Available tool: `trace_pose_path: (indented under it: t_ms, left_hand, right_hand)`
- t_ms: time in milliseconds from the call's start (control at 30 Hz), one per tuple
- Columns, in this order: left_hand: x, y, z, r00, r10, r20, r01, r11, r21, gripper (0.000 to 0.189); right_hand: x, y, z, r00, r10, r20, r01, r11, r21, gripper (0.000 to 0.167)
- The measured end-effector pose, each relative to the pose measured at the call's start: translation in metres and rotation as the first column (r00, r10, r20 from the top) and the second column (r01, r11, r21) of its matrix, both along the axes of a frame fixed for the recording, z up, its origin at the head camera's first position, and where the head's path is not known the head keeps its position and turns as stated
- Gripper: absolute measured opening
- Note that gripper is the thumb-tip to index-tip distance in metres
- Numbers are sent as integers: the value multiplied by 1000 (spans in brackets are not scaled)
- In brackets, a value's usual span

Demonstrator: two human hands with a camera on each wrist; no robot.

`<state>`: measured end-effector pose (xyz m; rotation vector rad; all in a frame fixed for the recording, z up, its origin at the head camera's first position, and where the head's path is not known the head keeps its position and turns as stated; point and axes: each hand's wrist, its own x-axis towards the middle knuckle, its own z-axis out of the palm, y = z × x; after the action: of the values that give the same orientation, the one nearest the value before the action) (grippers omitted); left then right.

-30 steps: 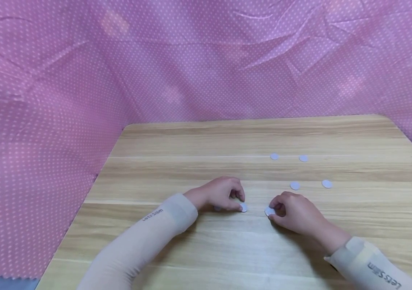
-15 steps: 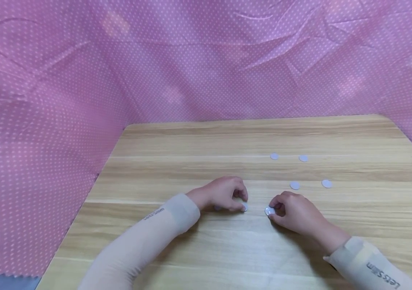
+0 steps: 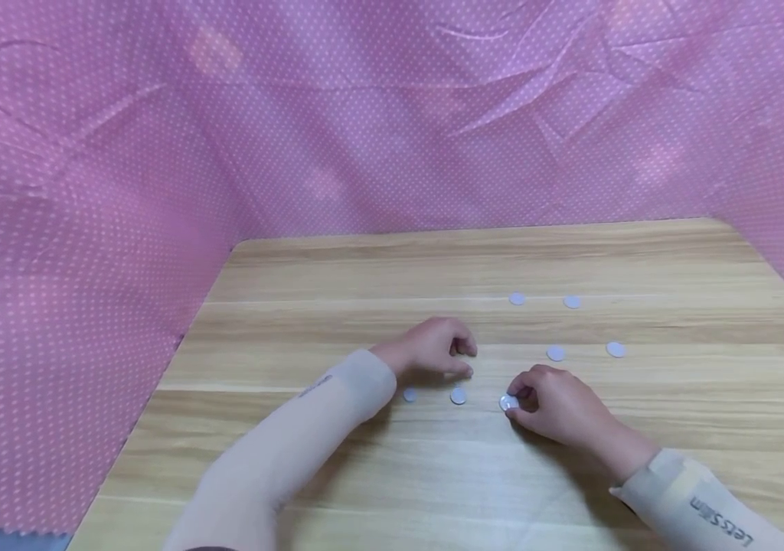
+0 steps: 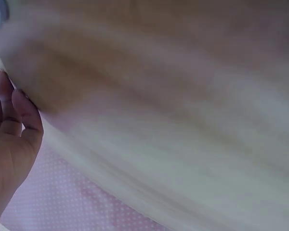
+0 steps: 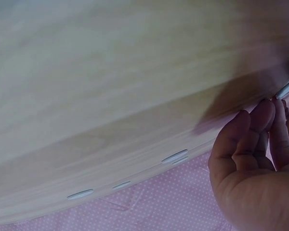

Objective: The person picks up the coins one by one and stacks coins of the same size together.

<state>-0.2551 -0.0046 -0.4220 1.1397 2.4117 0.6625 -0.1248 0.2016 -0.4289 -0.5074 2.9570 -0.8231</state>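
Note:
My right hand (image 3: 560,405) pinches a small round white disc (image 3: 508,402) by its edges, between thumb and fingers, close over the wooden table. In the right wrist view, that disc (image 5: 286,89) shows edge-on at the fingertips of my right hand (image 5: 255,159). My left hand (image 3: 436,348) holds nothing; its thumb and loosely bent fingers stand apart. Just nearer than it lies a second white disc (image 3: 458,396), with a third white disc (image 3: 409,395) to its left, beside the sleeve. The left wrist view catches part of my left hand (image 4: 12,120) over a blurred tabletop.
Several more white discs lie farther back: a back-left disc (image 3: 517,298), a back-right disc (image 3: 572,302), a front-left disc (image 3: 555,353) and a front-right disc (image 3: 615,350). Pink dotted cloth (image 3: 364,153) hangs around the wooden table (image 3: 337,268).
My left hand has let go of the middle disc and moved up and away from it, uncovering it and the disc to its left. My right hand stays at its disc.

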Motion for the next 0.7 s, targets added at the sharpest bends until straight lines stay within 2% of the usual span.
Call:
trace_pose_path:
  t_ms: [100,267,467,700]
  left_hand:
    - [-11,6,0,1000,25,-13,-25,1000,-1,28]
    - [-24,17,0,995,101,-2,-101,995,8,31]
    - [-37,34,-3,986,167,19,-167,986,13,31]
    - [-50,48,-1,973,228,34,-229,973,23,37]
  right_hand:
    - [0,0,0,1000,-3,-1,3,1000,-5,18]
    - [0,1,-1,1000,1,-2,-1,1000,-15,19]
    - [-1,2,-2,1000,-11,-10,11,1000,-7,19]
    - [-2,3,2,1000,-14,-9,14,1000,-8,19]
